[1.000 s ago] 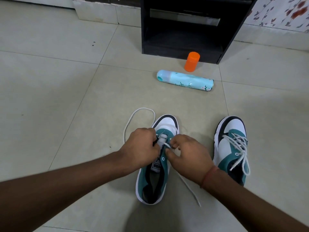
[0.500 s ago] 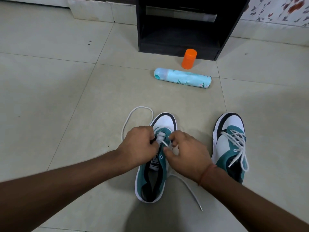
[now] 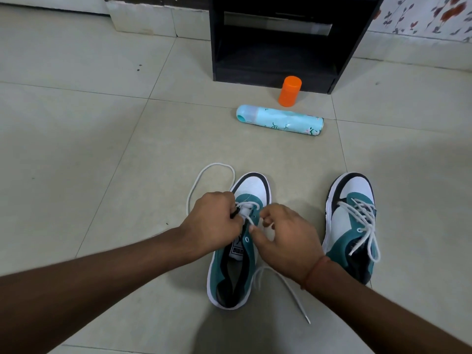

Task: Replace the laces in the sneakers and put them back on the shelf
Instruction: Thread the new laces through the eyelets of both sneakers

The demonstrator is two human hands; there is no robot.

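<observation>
Head view shows both hands, left hand [image 3: 212, 221] and right hand [image 3: 283, 236], pinching the white lace [image 3: 249, 208] at the sneaker [image 3: 237, 251] low eyelets, so threading upward probably comes next.

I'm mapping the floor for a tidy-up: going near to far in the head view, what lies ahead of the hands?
Sneaker being laced → spray can lying on its side → orange cap → black shelf.

Home interior, likely an entryway: beige tiled floor [image 3: 76, 149], black shoe shelf [image 3: 281, 47] against floral-patterned wall [image 3: 429, 16], sneakers [image 3: 352, 226] on floor, spray can [image 3: 281, 120] and orange cap [image 3: 290, 91] nearby.
</observation>
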